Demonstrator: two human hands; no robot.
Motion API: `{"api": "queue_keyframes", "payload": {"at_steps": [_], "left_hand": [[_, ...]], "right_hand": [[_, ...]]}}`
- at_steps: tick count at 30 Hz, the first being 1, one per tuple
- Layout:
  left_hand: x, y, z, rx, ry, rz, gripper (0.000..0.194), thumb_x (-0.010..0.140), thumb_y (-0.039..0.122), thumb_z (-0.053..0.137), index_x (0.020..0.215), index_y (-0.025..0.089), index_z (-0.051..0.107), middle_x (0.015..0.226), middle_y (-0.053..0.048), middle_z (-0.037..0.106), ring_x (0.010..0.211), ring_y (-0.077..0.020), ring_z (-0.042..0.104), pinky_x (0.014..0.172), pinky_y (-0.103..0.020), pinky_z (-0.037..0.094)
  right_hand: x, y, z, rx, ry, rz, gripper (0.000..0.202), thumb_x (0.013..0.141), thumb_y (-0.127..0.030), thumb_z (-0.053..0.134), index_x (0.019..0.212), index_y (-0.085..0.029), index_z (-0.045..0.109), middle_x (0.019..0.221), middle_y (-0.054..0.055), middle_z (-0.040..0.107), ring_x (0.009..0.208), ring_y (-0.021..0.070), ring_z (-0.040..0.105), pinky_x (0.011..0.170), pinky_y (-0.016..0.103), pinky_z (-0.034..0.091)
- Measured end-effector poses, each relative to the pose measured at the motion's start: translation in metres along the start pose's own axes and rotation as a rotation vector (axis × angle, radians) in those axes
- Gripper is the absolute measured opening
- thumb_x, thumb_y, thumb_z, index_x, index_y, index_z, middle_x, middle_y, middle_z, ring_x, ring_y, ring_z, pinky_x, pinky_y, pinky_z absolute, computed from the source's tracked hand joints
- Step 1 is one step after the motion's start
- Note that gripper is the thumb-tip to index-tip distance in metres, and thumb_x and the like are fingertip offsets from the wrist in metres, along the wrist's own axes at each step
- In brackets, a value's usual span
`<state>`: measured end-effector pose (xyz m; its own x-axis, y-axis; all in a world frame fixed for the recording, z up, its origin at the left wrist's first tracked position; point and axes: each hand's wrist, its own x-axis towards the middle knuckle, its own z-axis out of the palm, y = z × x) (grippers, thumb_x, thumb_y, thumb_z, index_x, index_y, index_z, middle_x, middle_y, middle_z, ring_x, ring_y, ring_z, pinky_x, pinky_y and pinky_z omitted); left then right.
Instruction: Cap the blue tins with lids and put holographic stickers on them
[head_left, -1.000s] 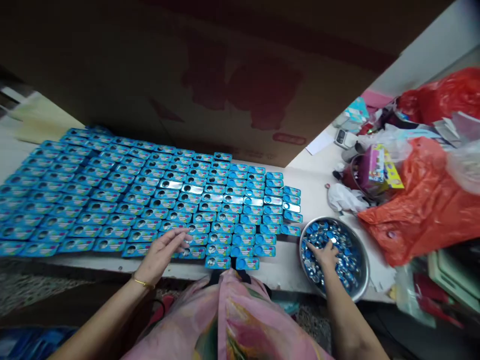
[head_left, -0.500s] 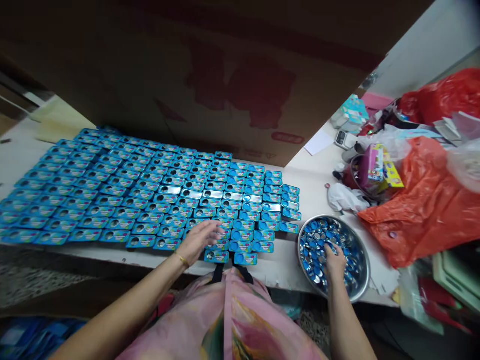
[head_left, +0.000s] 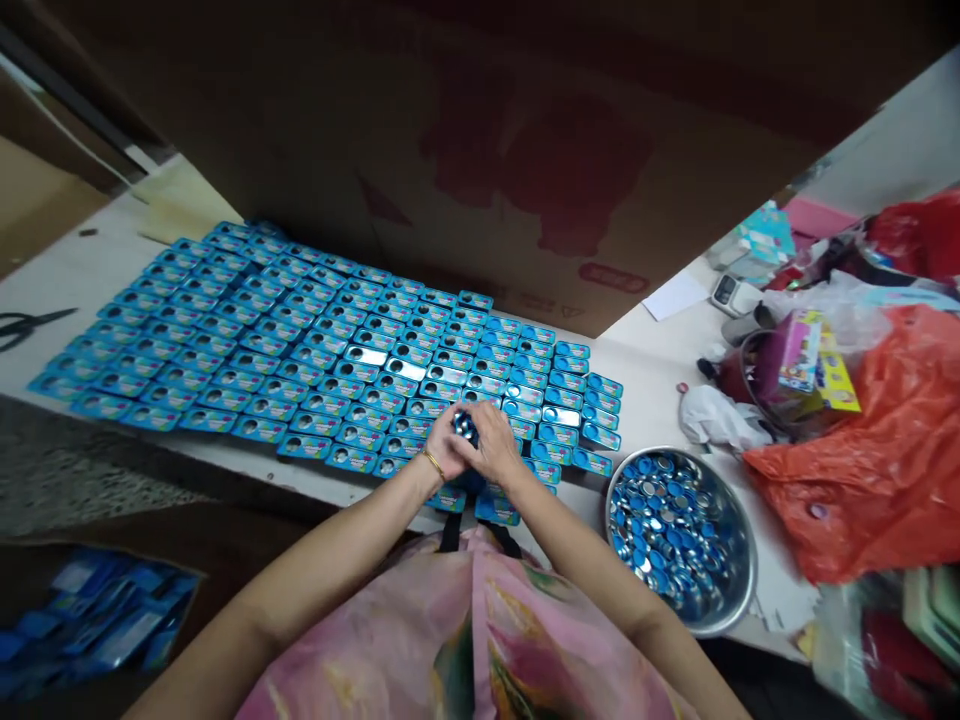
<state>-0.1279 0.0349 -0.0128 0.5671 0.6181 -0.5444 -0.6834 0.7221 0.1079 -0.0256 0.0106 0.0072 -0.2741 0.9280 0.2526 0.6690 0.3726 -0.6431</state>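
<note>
My left hand [head_left: 444, 446] and my right hand [head_left: 492, 446] meet above the front of the rows. Cupped between them is a small handful of blue and silver round metal lids [head_left: 465, 428]; fingers cover part of it. Below and around spread many small blue printed tins [head_left: 315, 375], packed in rows. Those on the left have a dark round hole in the top, while several at the right show a blue round there. To the right, a steel bowl [head_left: 750, 575] holds a heap of the same loose lids [head_left: 664, 510].
A tall cardboard box [head_left: 480, 150] stands behind the rows. Scissors [head_left: 34, 325] lie at the left edge. An orange plastic bag [head_left: 862, 470], a white bag [head_left: 716, 415] and a small device [head_left: 733, 292] crowd the right. A carton of blue pieces [head_left: 105, 620] sits lower left.
My right hand has left the bowl and come across to my left hand, bringing lids. My left hand has moved slightly right and up and now cups them too. The camera view has shifted.
</note>
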Motion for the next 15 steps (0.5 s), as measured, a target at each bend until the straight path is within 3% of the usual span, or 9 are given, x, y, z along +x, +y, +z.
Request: {"api": "queue_keyframes", "payload": {"at_steps": [4,7,10,12,15], "left_hand": [[0.004,0.009,-0.006,-0.119,0.077,0.122,0.019,0.077,0.029,0.05,0.082,0.014,0.06,0.065,-0.003,0.063,0.063,-0.0151,0.062,0.062,-0.026,0.049],[0.006,0.012,-0.002,-0.16,0.055,0.179,0.021,0.078,0.029,0.049,0.085,0.013,0.061,0.065,-0.004,0.064,0.062,-0.0149,0.062,0.058,-0.025,0.049],[0.007,0.018,0.002,-0.215,0.083,0.2,0.018,0.077,0.028,0.051,0.082,0.013,0.06,0.067,-0.004,0.064,0.064,-0.0153,0.063,0.06,-0.025,0.05],[0.007,0.026,0.002,-0.248,0.127,0.221,0.015,0.076,0.026,0.052,0.081,0.013,0.059,0.068,-0.004,0.064,0.065,-0.0152,0.063,0.061,-0.025,0.05],[0.007,0.04,-0.004,-0.271,0.2,0.242,0.013,0.075,0.025,0.053,0.079,0.013,0.058,0.067,-0.004,0.062,0.064,-0.0144,0.062,0.059,-0.024,0.049]], "right_hand": [[0.023,0.009,0.012,0.166,0.159,0.045,0.038,0.085,-0.022,0.03,0.12,-0.022,0.046,0.108,0.007,0.05,0.103,0.0174,0.045,0.088,0.034,0.036],[0.041,0.009,0.021,0.304,0.312,0.112,0.038,0.086,-0.021,0.027,0.118,-0.022,0.047,0.102,0.006,0.051,0.097,0.0164,0.049,0.085,0.033,0.039],[0.054,0.001,0.025,0.383,0.384,0.132,0.036,0.087,-0.023,0.029,0.12,-0.022,0.045,0.099,0.006,0.053,0.092,0.0157,0.051,0.081,0.032,0.041],[0.058,-0.005,0.022,0.377,0.351,0.067,0.035,0.088,-0.024,0.032,0.12,-0.022,0.046,0.101,0.006,0.053,0.092,0.0156,0.051,0.082,0.031,0.042],[0.059,-0.01,0.016,0.237,0.149,-0.085,0.034,0.087,-0.022,0.036,0.118,-0.026,0.049,0.1,0.005,0.054,0.095,0.0161,0.05,0.085,0.031,0.04]]}}
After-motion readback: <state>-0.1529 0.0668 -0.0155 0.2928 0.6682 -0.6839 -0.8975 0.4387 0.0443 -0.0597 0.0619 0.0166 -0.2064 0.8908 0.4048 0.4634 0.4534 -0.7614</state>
